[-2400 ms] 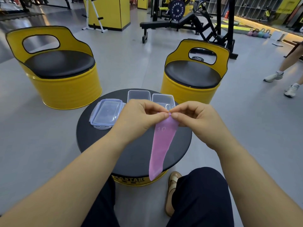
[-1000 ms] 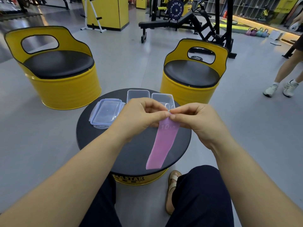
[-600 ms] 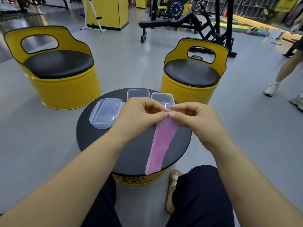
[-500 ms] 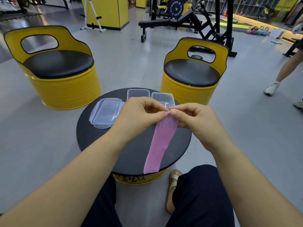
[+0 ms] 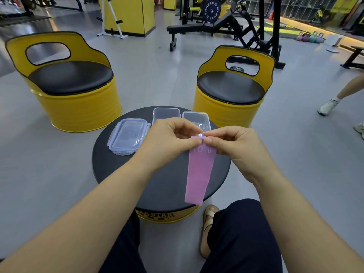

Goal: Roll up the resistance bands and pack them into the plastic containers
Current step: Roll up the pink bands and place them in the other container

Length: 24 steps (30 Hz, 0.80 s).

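A pink resistance band (image 5: 199, 174) marked "10 LB" hangs down over the round black table (image 5: 122, 166). My left hand (image 5: 169, 140) and my right hand (image 5: 234, 144) both pinch its top end, which is folded over between my fingertips. Two clear plastic containers stand open at the table's far edge, one (image 5: 166, 113) behind my left hand and one (image 5: 196, 118) behind my fingertips. Stacked clear lids with blue rims (image 5: 129, 136) lie at the table's left.
Two yellow barrel seats stand beyond the table, one at the left (image 5: 65, 85) and one at the right (image 5: 230, 89). A weight bench (image 5: 206, 28) is further back. Another person's leg and shoe (image 5: 329, 105) are at the right edge. My knees and sandalled foot (image 5: 208, 215) are below the table.
The band's hanging tail has become shorter and its lower end has risen. Its top end is now folded over at my fingertips. The person at the right has stepped.
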{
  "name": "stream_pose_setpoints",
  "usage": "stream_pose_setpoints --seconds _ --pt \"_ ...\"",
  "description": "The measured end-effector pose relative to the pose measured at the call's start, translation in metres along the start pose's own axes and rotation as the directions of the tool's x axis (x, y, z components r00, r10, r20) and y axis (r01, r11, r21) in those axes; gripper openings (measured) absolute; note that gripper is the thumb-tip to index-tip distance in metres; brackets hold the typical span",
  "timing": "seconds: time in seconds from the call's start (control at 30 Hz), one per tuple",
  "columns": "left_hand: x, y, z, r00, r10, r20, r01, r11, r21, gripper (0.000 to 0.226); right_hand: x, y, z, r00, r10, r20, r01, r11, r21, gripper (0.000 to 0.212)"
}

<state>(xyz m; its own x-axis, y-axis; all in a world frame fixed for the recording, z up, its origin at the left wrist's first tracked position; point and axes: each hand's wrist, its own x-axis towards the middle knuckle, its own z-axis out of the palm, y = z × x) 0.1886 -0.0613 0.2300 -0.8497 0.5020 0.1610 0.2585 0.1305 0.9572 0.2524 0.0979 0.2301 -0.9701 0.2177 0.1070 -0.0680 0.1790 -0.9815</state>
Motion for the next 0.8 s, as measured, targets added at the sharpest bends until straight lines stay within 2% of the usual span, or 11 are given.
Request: stream_pose_setpoints --seconds 0.23,0.57,0.8 --pt "-0.0017 -0.0005 0.0005 0.997 -0.067 0.042 0.067 0.998 0.001 0.008 0.0003 0.0002 -0.0001 1.000 0.004 -0.021 -0.003 0.999 0.033 0.023" --pt "-0.0034 -0.0019 0.0009 1.000 -0.017 0.015 0.017 1.000 0.008 0.007 0.0003 0.0035 0.0009 1.000 -0.019 -0.016 0.019 1.000 -0.002 0.013" --pt "-0.0035 -0.0024 0.0002 1.000 0.001 -0.011 -0.001 1.000 -0.024 0.012 0.0000 0.0046 0.0038 1.000 0.011 0.012 -0.011 1.000 0.001 0.029"
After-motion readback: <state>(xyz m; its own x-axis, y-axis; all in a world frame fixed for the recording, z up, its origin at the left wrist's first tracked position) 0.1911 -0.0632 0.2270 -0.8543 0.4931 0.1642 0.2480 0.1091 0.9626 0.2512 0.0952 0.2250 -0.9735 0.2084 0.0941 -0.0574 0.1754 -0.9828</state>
